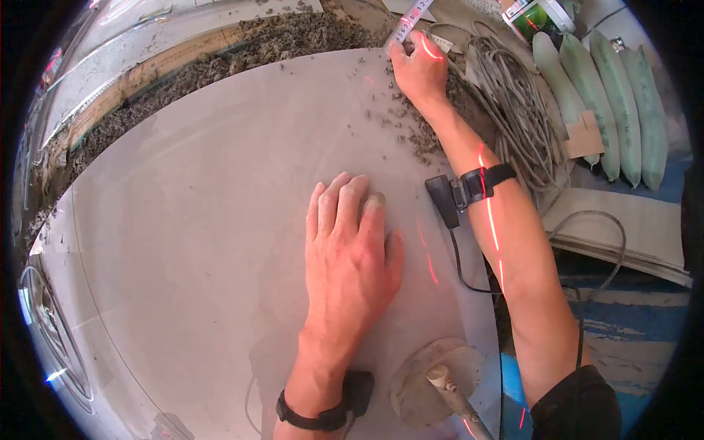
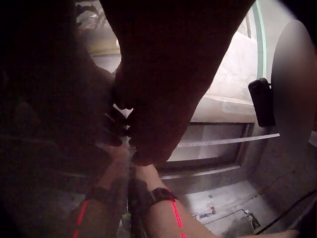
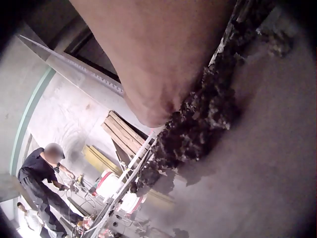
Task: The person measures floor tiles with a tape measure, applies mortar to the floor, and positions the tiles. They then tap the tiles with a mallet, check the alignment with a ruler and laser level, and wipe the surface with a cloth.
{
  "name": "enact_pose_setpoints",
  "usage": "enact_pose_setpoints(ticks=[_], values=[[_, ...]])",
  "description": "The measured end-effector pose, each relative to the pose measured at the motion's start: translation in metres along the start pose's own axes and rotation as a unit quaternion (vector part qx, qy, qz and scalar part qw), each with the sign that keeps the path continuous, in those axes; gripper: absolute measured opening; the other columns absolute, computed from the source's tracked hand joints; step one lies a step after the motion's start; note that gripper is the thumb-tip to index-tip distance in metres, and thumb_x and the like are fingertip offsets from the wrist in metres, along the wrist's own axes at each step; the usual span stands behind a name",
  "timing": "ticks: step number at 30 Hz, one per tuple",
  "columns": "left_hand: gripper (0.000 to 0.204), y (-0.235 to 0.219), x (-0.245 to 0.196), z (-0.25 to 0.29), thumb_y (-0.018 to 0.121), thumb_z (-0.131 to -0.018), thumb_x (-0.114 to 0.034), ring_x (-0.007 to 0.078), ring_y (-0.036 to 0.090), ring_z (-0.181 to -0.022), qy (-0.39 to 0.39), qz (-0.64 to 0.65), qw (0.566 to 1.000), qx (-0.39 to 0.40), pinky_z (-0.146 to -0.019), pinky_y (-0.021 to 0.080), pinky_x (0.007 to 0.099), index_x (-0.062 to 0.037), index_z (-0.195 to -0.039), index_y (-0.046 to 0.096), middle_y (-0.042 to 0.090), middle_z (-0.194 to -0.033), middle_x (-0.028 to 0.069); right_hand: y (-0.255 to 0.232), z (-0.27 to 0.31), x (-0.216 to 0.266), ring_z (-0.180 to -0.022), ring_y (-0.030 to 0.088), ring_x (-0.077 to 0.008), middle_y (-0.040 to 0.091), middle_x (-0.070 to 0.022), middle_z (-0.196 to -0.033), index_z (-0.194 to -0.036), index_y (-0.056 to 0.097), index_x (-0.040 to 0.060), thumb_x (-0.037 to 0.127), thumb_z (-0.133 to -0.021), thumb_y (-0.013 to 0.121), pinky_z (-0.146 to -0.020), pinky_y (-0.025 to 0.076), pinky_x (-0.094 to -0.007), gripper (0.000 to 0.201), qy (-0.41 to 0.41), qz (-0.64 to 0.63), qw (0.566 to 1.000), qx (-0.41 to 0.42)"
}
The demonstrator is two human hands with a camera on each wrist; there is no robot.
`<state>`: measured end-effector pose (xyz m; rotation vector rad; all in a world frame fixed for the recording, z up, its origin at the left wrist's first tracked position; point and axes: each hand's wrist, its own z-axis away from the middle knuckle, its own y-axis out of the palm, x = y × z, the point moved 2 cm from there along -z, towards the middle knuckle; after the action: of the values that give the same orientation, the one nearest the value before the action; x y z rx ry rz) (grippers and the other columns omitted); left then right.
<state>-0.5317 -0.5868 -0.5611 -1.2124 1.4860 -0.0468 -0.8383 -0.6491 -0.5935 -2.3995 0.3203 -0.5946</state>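
My right hand [image 1: 423,73] pinches the white blade of a tape measure [image 1: 411,23] at the far edge of a large grey slab [image 1: 198,220]. From that hand, the tape blade [image 3: 94,74] runs off to the upper left in the right wrist view. In the head view my left hand [image 1: 348,249] rests palm down on the slab, its fingers extended and its thumb out to the side. The left wrist view is mostly dark, with the tape stretched across its right part. Near the slab's front right stands a round disc [image 1: 411,370] with a rod-like handle.
Crumbly dark mortar [image 1: 176,70] lines the slab's far edge. Coiled cable [image 1: 506,95] and several long green gourds [image 1: 620,103] lie at right, near a stack of boards [image 1: 623,227]. In the right wrist view, a person [image 3: 44,183] bends near a white bucket [image 3: 110,184].
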Motion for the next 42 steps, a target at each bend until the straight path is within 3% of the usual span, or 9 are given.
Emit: enact_pose_setpoints(ticks=[4,6,12,13,15,42], values=[[0.04,-0.0009,-0.0002,0.0004,0.072,-0.078,-0.009,0.0399,0.049,-0.127,-0.002,-0.001,1.0,0.003,-0.112,0.036,0.0543,0.0049,-0.114,0.06,0.055,-0.127,0.0177,-0.0005,0.0004,0.0002,-0.07,0.066,-0.0444,0.067,-0.0211,-0.071,-0.088,0.065,0.0033,0.023,-0.083,0.068,-0.065,0.052,-0.0524,0.021,-0.011,0.006,1.0,-0.009],[0.04,-0.0008,-0.0001,0.0005,0.072,-0.078,-0.009,0.0398,0.049,-0.127,-0.003,-0.002,1.0,0.003,-0.113,0.036,0.0543,0.0049,-0.114,0.06,0.055,-0.127,0.0177,-0.0004,0.0003,-0.0002,-0.077,0.068,-0.0363,0.071,-0.0176,-0.082,-0.092,0.068,0.0022,0.027,-0.085,0.067,-0.072,0.053,-0.045,0.025,0.033,-0.001,0.999,0.027],[0.04,-0.0005,0.0009,0.0,0.072,-0.078,-0.01,0.0395,0.049,-0.127,-0.003,-0.001,1.0,0.0,-0.113,0.036,0.0546,0.0047,-0.113,0.061,0.055,-0.127,0.0177,-0.0024,-0.0001,0.0016,-0.077,0.069,-0.0345,0.071,-0.0166,-0.082,-0.092,0.068,0.0021,0.026,-0.085,0.066,-0.072,0.053,-0.0435,0.025,0.024,0.019,0.999,0.024],[0.04,-0.0003,0.0009,0.0001,0.072,-0.078,-0.01,0.0395,0.049,-0.127,-0.001,-0.002,1.0,-0.002,-0.113,0.036,0.0547,0.0047,-0.113,0.061,0.056,-0.127,0.0177,-0.0011,-0.0002,0.0009,-0.077,0.069,-0.0345,0.071,-0.0166,-0.082,-0.092,0.068,0.0021,0.026,-0.085,0.066,-0.072,0.053,-0.0435,0.025,0.024,0.019,0.999,0.024],[0.04,-0.0001,0.0007,0.0004,0.072,-0.077,-0.01,0.0396,0.049,-0.127,-0.003,0.0,1.0,-0.003,-0.113,0.036,0.0548,0.0049,-0.113,0.062,0.056,-0.127,0.0178,-0.0007,-0.0001,0.001,-0.071,0.066,-0.0443,0.067,-0.0218,-0.073,-0.087,0.065,0.0023,0.023,-0.083,0.068,-0.066,0.052,-0.0525,0.021,-0.007,-0.006,1.0,-0.006],[0.04,-0.0013,0.0014,0.0016,0.073,-0.077,-0.008,0.0392,0.048,-0.128,-0.012,0.008,1.0,0.003,-0.114,0.035,0.0543,0.0044,-0.113,0.062,0.055,-0.129,0.0176,-0.0006,-0.0011,0.0007,-0.068,0.067,-0.04,0.067,-0.0189,-0.069,-0.084,0.069,0.0034,0.023,-0.082,0.069,-0.065,0.053,-0.0487,0.02,0.005,-0.006,1.0,-0.003]])
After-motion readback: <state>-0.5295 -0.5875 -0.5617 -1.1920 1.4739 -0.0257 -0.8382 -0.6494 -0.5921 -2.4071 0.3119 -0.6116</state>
